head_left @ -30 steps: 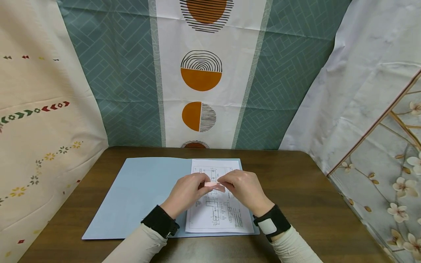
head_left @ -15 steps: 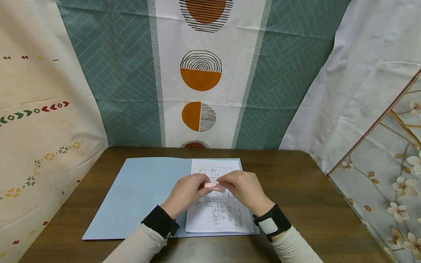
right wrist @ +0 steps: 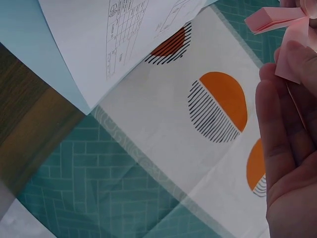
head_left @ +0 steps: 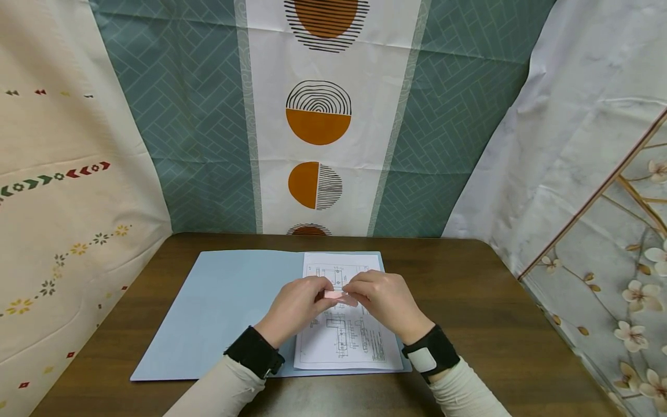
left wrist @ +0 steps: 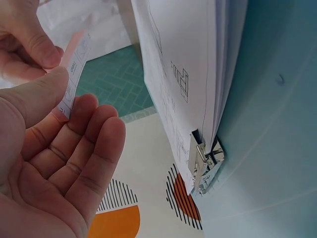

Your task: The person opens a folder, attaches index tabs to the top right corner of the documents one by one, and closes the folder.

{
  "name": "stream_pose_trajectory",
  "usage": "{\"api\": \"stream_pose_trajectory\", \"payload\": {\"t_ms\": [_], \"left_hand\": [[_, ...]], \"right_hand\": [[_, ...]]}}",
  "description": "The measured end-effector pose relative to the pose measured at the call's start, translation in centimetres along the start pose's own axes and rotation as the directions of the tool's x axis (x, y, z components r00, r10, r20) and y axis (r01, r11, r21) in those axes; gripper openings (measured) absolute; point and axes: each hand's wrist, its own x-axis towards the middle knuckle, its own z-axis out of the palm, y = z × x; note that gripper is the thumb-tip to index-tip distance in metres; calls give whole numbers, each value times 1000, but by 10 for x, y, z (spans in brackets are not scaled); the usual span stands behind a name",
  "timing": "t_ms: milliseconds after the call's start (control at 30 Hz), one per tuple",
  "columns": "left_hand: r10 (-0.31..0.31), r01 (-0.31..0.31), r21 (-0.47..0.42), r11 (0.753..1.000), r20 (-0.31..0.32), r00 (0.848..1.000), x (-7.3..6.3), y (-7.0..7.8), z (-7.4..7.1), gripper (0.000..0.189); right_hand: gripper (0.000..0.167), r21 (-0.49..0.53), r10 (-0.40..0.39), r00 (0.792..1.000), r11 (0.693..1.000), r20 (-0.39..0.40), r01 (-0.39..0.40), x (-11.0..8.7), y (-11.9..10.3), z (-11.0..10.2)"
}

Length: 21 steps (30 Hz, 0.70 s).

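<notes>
A small pad of pink sticky notes point(head_left: 336, 295) is between the two hands, above the printed sheets. My left hand point(head_left: 304, 294) pinches it between thumb and fingers; in the left wrist view the pad's printed white back point(left wrist: 74, 69) shows by the thumb. From the other side, my right hand point(head_left: 383, 295) pinches a pink slip point(right wrist: 293, 52) of the notes, seen in the right wrist view. Beside that slip, the thicker part of the pad point(right wrist: 272, 19) sticks out. The right fingertips are partly hidden in the head view.
A light blue folder point(head_left: 224, 313) lies spread on the brown wooden table point(head_left: 448, 278). On its right half are sheets with technical drawings point(head_left: 318, 353), held at one edge by a metal clip point(left wrist: 203, 161). Patterned cloths point(head_left: 208, 116) hang behind and at both sides.
The right fingers have shifted very slightly at the notes. Both hands otherwise stay in place, and the folder and sheets have not moved.
</notes>
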Motion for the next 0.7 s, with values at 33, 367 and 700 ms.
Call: {"api": "stream_pose_trajectory", "payload": {"t_ms": [33, 367, 700], "left_hand": [[-2, 2, -2, 1000, 4, 1000, 0, 0, 0, 15], [-1, 1, -3, 1000, 15, 1000, -1, 1, -1, 17], [-3, 4, -12, 1000, 21, 1000, 0, 2, 2, 19]], "right_hand": [[30, -7, -1, 1000, 1000, 0, 1, 0, 0, 0], [26, -34, -2, 1000, 999, -27, 1, 1, -1, 0], [29, -38, 9, 999, 999, -49, -11, 1, 0, 0]]}}
